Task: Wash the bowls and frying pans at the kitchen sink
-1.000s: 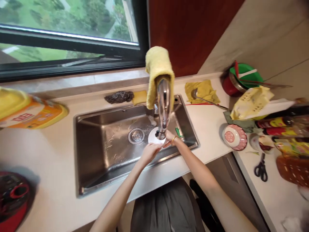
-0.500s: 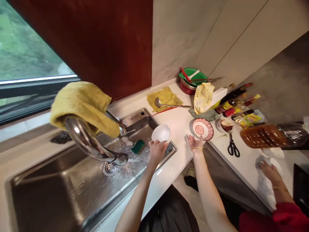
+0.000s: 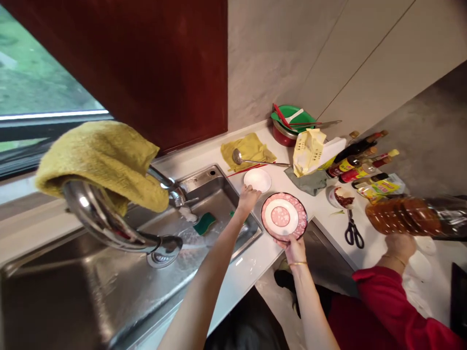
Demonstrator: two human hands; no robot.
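Note:
My left hand grips the near rim of a small white bowl over the counter just right of the sink. Whether the bowl rests on the surface I cannot tell. My right hand holds a pink-and-white patterned plate by its near edge, tilted toward me at the counter corner. Its thumb lies on the rim and the other fingers are partly hidden beneath. Water runs from the faucet into the steel sink, where a green sponge lies.
A yellow towel drapes over the faucet. Behind the bowl are a ladle and a yellow cloth. Scissors and several sauce bottles stand or lie rightward. A co-worker's hand is by a large oil bottle.
My right hand has taken hold of the patterned plate and lifted it leftward toward me. The white bowl has moved from above the sink edge to the counter. The co-worker's hand has shifted to the oil bottle.

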